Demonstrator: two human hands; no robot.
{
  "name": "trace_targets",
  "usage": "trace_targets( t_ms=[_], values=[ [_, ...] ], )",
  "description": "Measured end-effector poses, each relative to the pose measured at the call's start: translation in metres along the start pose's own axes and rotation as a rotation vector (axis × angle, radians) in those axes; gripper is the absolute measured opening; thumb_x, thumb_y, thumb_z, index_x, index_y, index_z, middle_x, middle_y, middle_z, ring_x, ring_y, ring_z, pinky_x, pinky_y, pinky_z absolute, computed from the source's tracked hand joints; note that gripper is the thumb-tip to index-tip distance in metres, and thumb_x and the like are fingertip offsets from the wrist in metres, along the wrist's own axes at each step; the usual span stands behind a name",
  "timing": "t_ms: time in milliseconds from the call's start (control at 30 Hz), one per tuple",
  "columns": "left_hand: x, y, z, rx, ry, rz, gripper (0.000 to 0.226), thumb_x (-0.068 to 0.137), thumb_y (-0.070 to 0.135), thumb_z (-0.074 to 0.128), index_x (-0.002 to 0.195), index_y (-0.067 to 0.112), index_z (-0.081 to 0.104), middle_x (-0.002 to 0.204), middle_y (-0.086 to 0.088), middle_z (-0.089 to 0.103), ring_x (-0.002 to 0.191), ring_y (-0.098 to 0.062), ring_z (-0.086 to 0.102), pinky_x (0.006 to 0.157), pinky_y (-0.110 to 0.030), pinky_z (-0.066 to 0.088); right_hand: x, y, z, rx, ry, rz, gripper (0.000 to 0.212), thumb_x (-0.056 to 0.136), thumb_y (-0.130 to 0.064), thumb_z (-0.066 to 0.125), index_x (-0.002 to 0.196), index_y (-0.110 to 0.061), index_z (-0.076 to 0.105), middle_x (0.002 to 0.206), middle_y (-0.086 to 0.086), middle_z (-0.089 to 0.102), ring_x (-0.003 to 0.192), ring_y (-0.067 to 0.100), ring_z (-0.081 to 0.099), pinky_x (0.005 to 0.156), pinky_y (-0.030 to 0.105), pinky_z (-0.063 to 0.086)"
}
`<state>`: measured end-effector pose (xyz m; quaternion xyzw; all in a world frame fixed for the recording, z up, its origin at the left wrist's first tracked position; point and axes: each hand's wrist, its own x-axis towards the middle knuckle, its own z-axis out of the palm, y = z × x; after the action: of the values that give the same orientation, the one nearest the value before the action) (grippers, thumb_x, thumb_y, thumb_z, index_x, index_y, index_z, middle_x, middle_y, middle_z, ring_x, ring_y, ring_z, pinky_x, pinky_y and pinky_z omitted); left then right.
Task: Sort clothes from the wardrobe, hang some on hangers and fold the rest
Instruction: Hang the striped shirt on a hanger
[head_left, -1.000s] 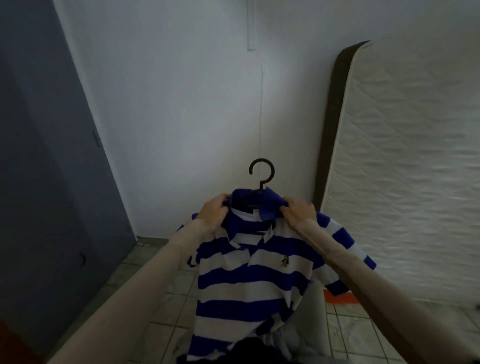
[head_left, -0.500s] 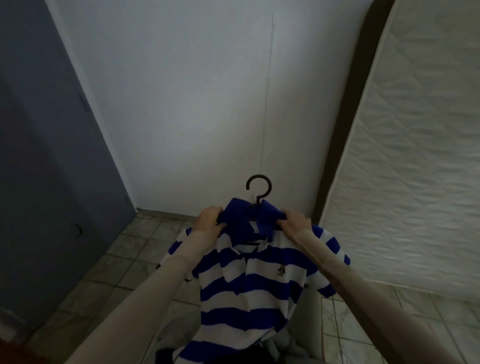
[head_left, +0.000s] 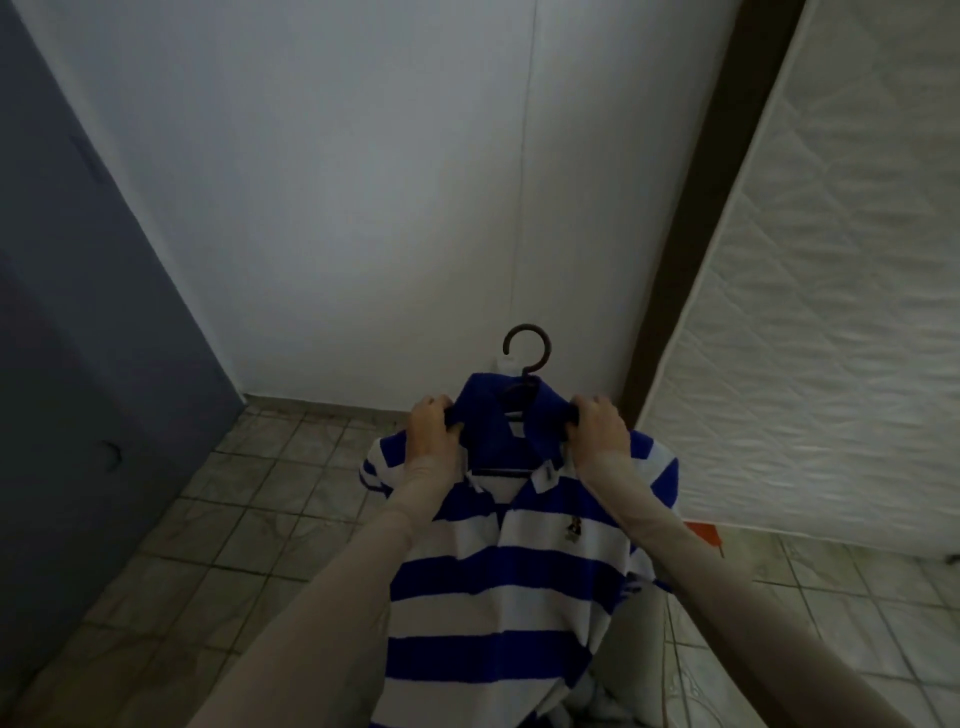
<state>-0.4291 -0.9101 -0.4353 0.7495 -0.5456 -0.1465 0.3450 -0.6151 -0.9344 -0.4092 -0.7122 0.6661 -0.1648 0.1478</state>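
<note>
blue-and-white striped polo shirt (head_left: 506, 587) — hung on a dark plastic hanger (head_left: 524, 364), held up in front of the white wall (head_left: 363, 208), hook upright above the collar. left hand (head_left: 428, 431) grips the blue collar's left side; right hand (head_left: 597, 428) grips its right. white quilted mattress (head_left: 831, 312) leans at right; grey tiled floor (head_left: 270, 499) below — what lies under the hem is probably more cloth.

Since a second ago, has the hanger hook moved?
No, not noticeably: the hanger hook stays beside the wall seam, left of the mattress; the camera shifted.
</note>
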Motion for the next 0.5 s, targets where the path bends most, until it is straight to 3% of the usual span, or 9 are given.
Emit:
trace_targets(
  t_ms=[133, 233, 367, 500],
  values=[
    [0.007, -0.016, 0.022, -0.055, -0.166, -0.111, 0.031, 0.093, 0.004, 0.051, 0.124, 0.001, 0.05, 0.123, -0.018, 0.054, 0.111, -0.027, 0.052, 0.088, -0.027, 0.041, 0.005, 0.012, 0.027, 0.042, -0.211, 0.021, 0.039, 0.096, -0.013, 0.044, 0.134, -0.008, 0.038, 0.137, 0.015, 0.041, 0.12, 0.031, 0.046, 0.094, 0.038, 0.041],
    [0.001, -0.028, 0.036, -0.001, -0.331, -0.132, 0.033, 0.099, 0.011, 0.042, 0.13, 0.001, 0.044, 0.129, -0.017, 0.052, 0.117, -0.029, 0.05, 0.092, -0.031, 0.04, 0.0, 0.019, 0.048, -0.078, -0.364, 0.028, 0.043, 0.099, -0.011, 0.037, 0.142, -0.008, 0.028, 0.144, 0.014, 0.037, 0.128, 0.03, 0.041, 0.099, 0.039, 0.038],
    [-0.01, -0.04, 0.044, 0.0, -0.33, -0.063, 0.032, 0.101, 0.014, 0.035, 0.126, 0.0, 0.049, 0.124, -0.019, 0.055, 0.112, -0.028, 0.053, 0.085, -0.027, 0.039, -0.005, 0.021, 0.06, -0.166, -0.289, 0.014, 0.03, 0.099, -0.01, 0.035, 0.129, -0.009, 0.038, 0.129, 0.015, 0.052, 0.117, 0.028, 0.051, 0.094, 0.039, 0.042],
    [-0.029, -0.048, 0.048, 0.002, -0.274, -0.014, 0.029, 0.099, 0.015, 0.04, 0.123, 0.001, 0.051, 0.122, -0.018, 0.052, 0.11, -0.028, 0.05, 0.088, -0.025, 0.035, -0.014, 0.019, 0.062, -0.148, -0.176, -0.019, 0.028, 0.098, -0.012, 0.036, 0.126, -0.011, 0.042, 0.132, 0.009, 0.046, 0.122, 0.027, 0.045, 0.101, 0.036, 0.035]
  ],
)
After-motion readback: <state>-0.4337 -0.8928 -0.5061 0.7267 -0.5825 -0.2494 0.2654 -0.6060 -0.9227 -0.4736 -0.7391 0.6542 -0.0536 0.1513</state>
